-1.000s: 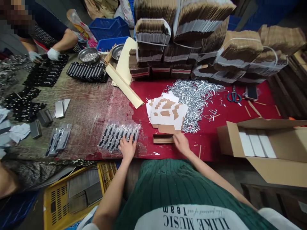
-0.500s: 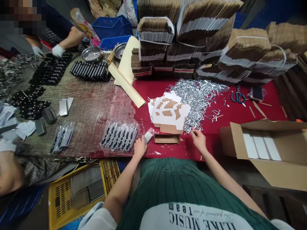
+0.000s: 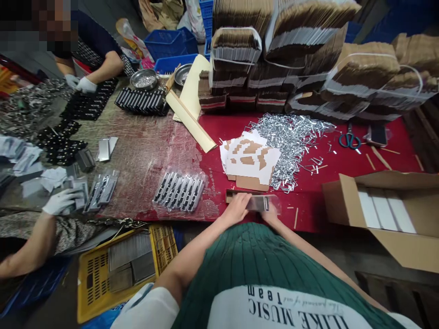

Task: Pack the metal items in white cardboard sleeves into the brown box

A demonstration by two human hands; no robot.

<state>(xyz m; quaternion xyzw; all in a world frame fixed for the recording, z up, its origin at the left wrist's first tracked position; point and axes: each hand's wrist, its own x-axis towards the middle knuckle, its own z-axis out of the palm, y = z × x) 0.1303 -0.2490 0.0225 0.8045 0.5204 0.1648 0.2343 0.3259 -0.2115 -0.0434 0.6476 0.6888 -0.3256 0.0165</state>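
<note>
In the head view, two bare hands meet at one silvery piece in a clear plastic sleeve (image 3: 257,203), above the red-covered part of the table (image 3: 211,183) and close to its near edge. The left hand (image 3: 237,206) has its fingers closed together on the left end of the piece. The right hand (image 3: 270,214) is at the right end, its fingers partly hidden by the plastic, so how far they close cannot be told.

One small open cardboard box (image 3: 230,193) lies just behind the left hand. Beyond it are a few overlapping white-and-brown cut sheets (image 3: 254,157), then one heap of small metal clips (image 3: 288,137), too many to count. One pair of scissors (image 3: 349,140) lies to the right of the heap.

One large open carton (image 3: 331,196) at the right holds three visible white boxes (image 3: 386,210). To the left lies one clear bag of silver-and-black strips (image 3: 180,191). Two metal bowls stand farther back. Three white-gloved hands of other people show at the left.
</note>
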